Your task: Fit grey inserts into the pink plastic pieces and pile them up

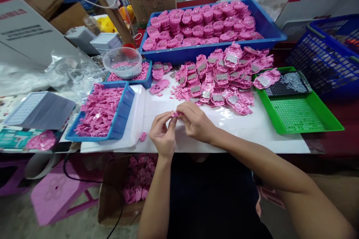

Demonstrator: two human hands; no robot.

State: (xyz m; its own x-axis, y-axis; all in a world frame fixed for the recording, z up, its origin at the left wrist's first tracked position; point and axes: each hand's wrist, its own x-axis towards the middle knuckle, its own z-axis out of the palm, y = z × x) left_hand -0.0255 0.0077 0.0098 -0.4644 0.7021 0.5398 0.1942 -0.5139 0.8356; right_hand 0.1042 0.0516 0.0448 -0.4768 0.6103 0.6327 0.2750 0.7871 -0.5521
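Over the white tabletop (pixel 157 104), my left hand (pixel 164 130) and my right hand (pixel 196 122) meet at the fingertips. Both pinch a small pink plastic part (pixel 175 114), mostly covered by the fingers, so its exact shape is hidden. Just beyond my hands lies a heap of pink plastic shells (pixel 221 78) with grey metal-like plates in them. Tiny pink pieces (pixel 179 92) are scattered at the heap's near left side. A loose pink piece (pixel 143 137) rests on the table left of my left hand.
At left stands a blue bin (pixel 120 115) of pink parts; behind it, a clear bowl (pixel 122 63) sits on a smaller blue tray (pixel 149 74). A large blue tray (pixel 179 57) with stacked pink pieces spans the back. A green tray (pixel 322 119) and blue basket (pixel 331 59) are at right.
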